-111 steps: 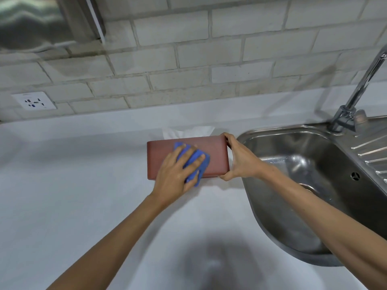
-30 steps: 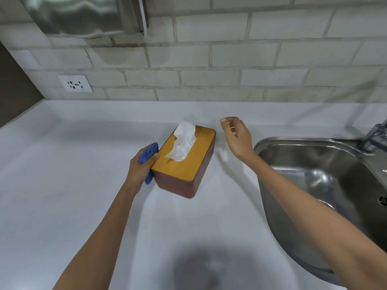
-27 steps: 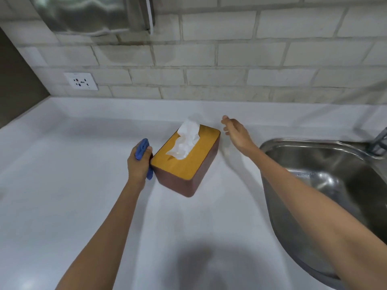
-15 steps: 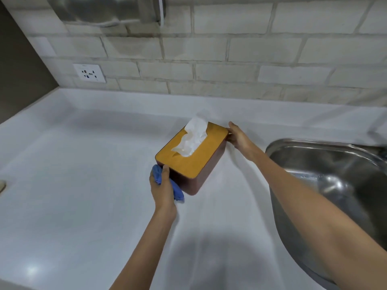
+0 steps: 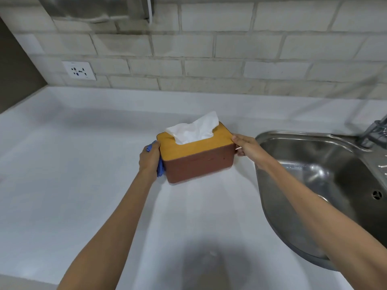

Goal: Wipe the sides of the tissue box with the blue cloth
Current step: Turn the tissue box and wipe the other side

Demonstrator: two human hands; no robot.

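The tissue box stands upright on the white counter, with reddish-brown sides, a yellow wooden lid and a white tissue sticking out of the top. My left hand presses the blue cloth against the box's left end; most of the cloth is hidden behind my palm. My right hand holds the box's right end, fingers on the upper corner.
A steel sink lies right of the box, with a tap base at the far right. A brick wall with a socket runs behind the white counter. A metal fixture hangs at top left.
The box has turned so its long side faces me. My left hand with the cloth moved from the near corner to the left end. My right hand stays on the right end.
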